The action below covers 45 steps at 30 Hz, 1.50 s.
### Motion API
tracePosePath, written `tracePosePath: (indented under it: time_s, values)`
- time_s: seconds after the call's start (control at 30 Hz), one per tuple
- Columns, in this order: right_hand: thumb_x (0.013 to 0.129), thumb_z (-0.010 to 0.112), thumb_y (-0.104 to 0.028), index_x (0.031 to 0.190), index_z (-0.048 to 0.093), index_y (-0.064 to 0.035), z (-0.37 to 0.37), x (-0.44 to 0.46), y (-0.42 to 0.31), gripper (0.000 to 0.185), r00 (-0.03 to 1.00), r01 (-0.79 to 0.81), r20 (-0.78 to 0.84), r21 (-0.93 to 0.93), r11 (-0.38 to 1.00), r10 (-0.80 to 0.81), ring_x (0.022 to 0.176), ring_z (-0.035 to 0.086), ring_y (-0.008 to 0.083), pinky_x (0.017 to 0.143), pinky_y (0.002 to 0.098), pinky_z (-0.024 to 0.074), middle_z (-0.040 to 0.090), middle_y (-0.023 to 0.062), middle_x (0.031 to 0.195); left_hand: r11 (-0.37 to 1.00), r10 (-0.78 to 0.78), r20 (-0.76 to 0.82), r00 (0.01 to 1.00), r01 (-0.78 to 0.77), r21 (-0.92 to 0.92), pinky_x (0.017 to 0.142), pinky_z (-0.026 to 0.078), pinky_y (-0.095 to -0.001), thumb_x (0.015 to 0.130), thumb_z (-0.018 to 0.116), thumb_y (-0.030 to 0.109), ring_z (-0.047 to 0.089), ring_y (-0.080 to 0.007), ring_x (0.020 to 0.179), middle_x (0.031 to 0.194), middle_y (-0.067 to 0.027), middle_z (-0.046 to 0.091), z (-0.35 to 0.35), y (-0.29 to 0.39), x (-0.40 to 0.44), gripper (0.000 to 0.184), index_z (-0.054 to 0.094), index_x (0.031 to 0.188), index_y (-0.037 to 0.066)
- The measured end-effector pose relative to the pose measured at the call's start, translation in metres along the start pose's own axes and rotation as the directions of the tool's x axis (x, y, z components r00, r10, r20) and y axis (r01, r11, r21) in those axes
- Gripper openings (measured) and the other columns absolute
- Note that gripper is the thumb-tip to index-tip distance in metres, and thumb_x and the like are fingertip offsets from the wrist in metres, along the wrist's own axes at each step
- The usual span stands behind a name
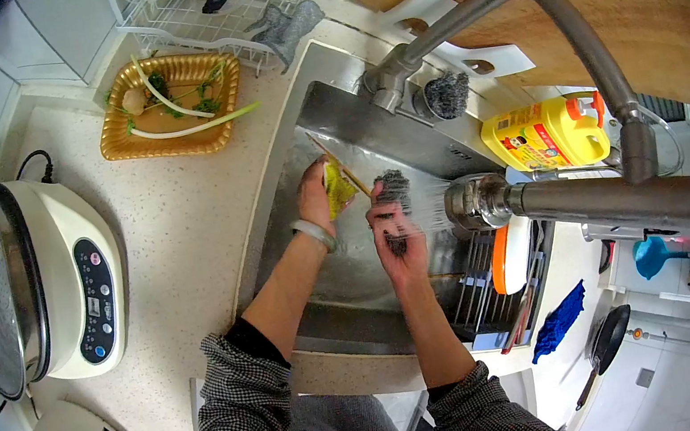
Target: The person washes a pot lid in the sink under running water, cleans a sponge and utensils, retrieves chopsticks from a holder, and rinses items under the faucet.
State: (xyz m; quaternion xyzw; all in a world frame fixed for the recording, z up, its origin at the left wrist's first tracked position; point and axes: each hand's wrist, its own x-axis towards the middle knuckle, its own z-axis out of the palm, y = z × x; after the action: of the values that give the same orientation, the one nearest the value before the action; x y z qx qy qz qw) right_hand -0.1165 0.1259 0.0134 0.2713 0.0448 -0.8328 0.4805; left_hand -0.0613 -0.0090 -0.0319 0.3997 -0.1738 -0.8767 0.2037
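Hovering off sink walls (405, 141), left hand (314, 193) grips scrubber (338, 191).

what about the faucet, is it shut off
No, water streams from the faucet head toward the right hand and the dark scrubber it holds.

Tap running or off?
Running: fine streams of water spray from the faucet head toward the right hand and the dark scrubber it holds.
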Motion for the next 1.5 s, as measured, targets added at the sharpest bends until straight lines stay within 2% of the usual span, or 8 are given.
tracePosePath:
  time_s: [0.7,0.83,0.87,0.93,1.0,1.3,1.37,1.5]
  values:
    - [0.086,0.054,-0.027,0.119,0.04,0.0054,-0.004,0.016,-0.041,0.049,0.893,-0.246,0.316,-0.255,0.935,0.321,0.092,0.052,0.0286,0.08,0.0343,0.0463,0.052,0.021,0.105,1.0,-0.009,0.02,1.0,0.008,0.024,0.059,0.05,-0.0315,0.088,0.043,0.036,0.06,-0.0174,0.074,0.084,-0.0051,0.061,0.002,0.004,-0.004,0.03,0.057,0.097,0.011]
    - [0.079,0.061,-0.033,0.11,0.053,-0.004,0.047,-0.034,-0.042,0.042,0.973,0.107,-0.117,-0.531,0.841,-0.197,0.096,0.056,0.0303,0.079,0.038,0.0481,0.058,0.0167,0.1,0.999,-0.023,-0.024,0.999,0.024,0.021,0.062,0.051,-0.0323,0.087,0.043,0.037,0.06,-0.0173,0.073,0.085,-0.0033,0.061,0.002,0.003,-0.004,0.03,0.057,0.097,0.012]
    - [0.079,0.06,-0.035,0.108,0.054,-0.0047,0.028,-0.034,-0.069,0.042,0.93,0.26,0.15,-0.913,0.314,-0.335,0.096,0.056,0.0293,0.08,0.0391,0.0475,0.058,0.0147,0.102,0.999,-0.028,-0.029,0.999,0.029,0.03,0.063,0.051,-0.0327,0.087,0.044,0.037,0.06,-0.0173,0.074,0.086,-0.0033,0.061,0.002,0.003,-0.004,0.03,0.058,0.097,0.012]
    - [0.077,0.06,-0.023,0.105,0.056,-0.0022,0.029,-0.05,-0.07,0.035,0.892,0.043,-0.264,-0.759,0.649,-0.367,0.101,0.054,0.025,0.082,0.0357,0.0462,0.057,0.0149,0.109,0.999,-0.043,-0.033,0.999,0.043,0.008,0.063,0.051,-0.0332,0.087,0.044,0.037,0.06,-0.0173,0.074,0.086,-0.0036,0.061,-0.001,-0.002,0.001,0.03,0.058,0.096,0.012]
    - [0.071,0.069,-0.027,0.101,0.06,0.0019,-0.067,-0.027,-0.117,0.042,0.818,-0.497,-0.17,-0.69,-0.526,-0.549,0.1,0.055,0.0214,0.087,0.0321,0.042,0.061,0.0133,0.103,0.998,-0.066,-0.03,0.997,0.066,-0.012,0.063,0.05,-0.0336,0.087,0.044,0.038,0.06,-0.0172,0.075,0.086,-0.0039,0.061,-0.004,-0.008,-0.001,0.031,0.058,0.096,0.012]
    - [0.076,0.067,-0.023,0.113,0.055,0.0011,0.021,-0.089,-0.073,0.046,0.919,-0.034,-0.077,-0.992,0.118,-0.387,0.085,0.062,0.0234,0.075,0.0345,0.0478,0.062,0.0102,0.097,0.998,-0.058,-0.013,0.998,0.058,-0.014,0.062,0.049,-0.0324,0.09,0.041,0.037,0.059,-0.0179,0.074,0.084,-0.0042,0.061,0.001,0.0,-0.002,0.033,0.056,0.099,0.009]
    - [0.078,0.065,-0.018,0.116,0.053,0.0013,-0.064,-0.078,-0.121,0.044,0.899,-0.433,-0.083,-0.009,-0.902,-0.43,0.084,0.061,0.0214,0.075,0.031,0.0475,0.062,0.0097,0.099,0.999,-0.037,0.073,0.997,0.036,0.015,0.061,0.049,-0.0324,0.09,0.041,0.036,0.059,-0.0177,0.073,0.083,-0.0036,0.061,-0.019,-0.016,0.012,0.032,0.056,0.099,0.01]
    - [0.077,0.065,-0.016,0.113,0.055,0.0006,-0.007,-0.102,-0.091,0.041,0.904,-0.426,-0.185,-0.46,-0.779,-0.385,0.082,0.061,0.0197,0.075,0.029,0.0474,0.063,0.011,0.098,0.998,-0.061,0.042,0.997,0.06,0.029,0.061,0.048,-0.0319,0.09,0.04,0.036,0.059,-0.0175,0.071,0.082,-0.0029,0.061,-0.009,-0.001,0.002,0.031,0.057,0.097,0.011]
